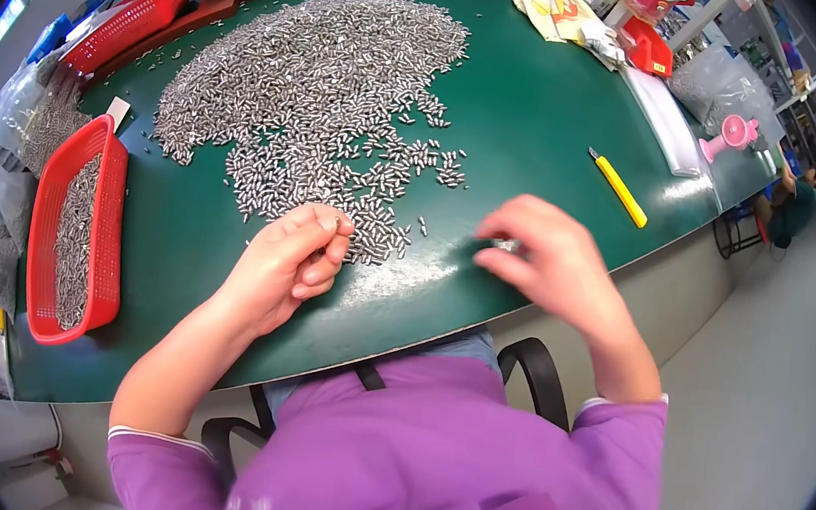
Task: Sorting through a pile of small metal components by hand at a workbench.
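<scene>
A large heap of small silvery metal pins with tapered ends [313, 73] spreads over the green table, thinning out toward me. At the heap's near edge, my left hand [286, 261] is closed, thumb and index finger pinching a small metal pin [337, 222]. Right of the heap, my right hand [558, 262] hovers low over the table, slightly blurred. Its fingers and thumb curl round a few shiny metal pins [502, 244], partly hidden by the fingers.
A red plastic basket [111, 241] with more metal pins stands at the left. A yellow utility knife [620, 191] lies at the right. Beyond it are a clear plastic sheet [665, 123], a pink fan [734, 131] and a yellow-white cloth bag [555, 10]. Another person [791, 210] sits far right.
</scene>
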`<state>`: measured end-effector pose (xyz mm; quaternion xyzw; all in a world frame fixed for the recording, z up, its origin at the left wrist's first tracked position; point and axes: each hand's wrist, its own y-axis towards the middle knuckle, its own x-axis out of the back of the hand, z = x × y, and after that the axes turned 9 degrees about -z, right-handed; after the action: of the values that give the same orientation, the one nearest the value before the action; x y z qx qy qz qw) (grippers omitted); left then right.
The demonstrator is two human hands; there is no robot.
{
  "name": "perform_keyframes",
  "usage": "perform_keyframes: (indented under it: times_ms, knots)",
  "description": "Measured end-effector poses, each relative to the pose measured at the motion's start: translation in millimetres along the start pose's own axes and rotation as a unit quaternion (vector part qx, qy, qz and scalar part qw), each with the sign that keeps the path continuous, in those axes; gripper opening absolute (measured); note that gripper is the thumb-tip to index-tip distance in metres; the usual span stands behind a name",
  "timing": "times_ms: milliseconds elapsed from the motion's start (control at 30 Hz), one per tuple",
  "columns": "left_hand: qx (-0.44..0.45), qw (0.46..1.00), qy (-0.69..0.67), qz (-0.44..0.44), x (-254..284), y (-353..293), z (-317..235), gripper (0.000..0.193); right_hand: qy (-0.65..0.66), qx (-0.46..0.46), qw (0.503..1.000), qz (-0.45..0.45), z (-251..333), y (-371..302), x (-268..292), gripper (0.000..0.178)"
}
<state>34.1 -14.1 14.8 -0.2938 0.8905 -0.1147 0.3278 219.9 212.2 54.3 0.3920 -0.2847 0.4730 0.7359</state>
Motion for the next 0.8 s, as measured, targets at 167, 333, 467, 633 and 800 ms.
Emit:
perform_keyframes:
  times_ms: [167,333,467,633,800]
  knots:
    - [-0.019,1.0,-0.02,0.01,8.5,-4.2,5.5,0.012,-0.031,0.063,0.996,0.061,-1.3,39.4,-50.3,0.019]
    - [-0.011,0.999,-0.039,-0.001,16.8,-2.4,2.9,0.011,-0.021,0.129,0.989,0.062,-3.7,58.0,-63.6,0.016]
    - [-0.013,0.999,-0.035,-0.003,15.9,-1.7,2.2,0.01,0.032,0.121,0.991,0.042,6.5,86.9,-74.8,0.014]
    - [0.008,1.0,-0.017,-0.003,18.2,-2.2,2.8,0.015,0.209,0.069,0.975,0.008,12.5,96.2,-84.5,0.018]
    - [0.035,0.999,0.038,0.015,15.5,-4.8,10.3,0.015,0.258,0.13,0.956,0.055,15.4,77.3,-90.8,0.019]
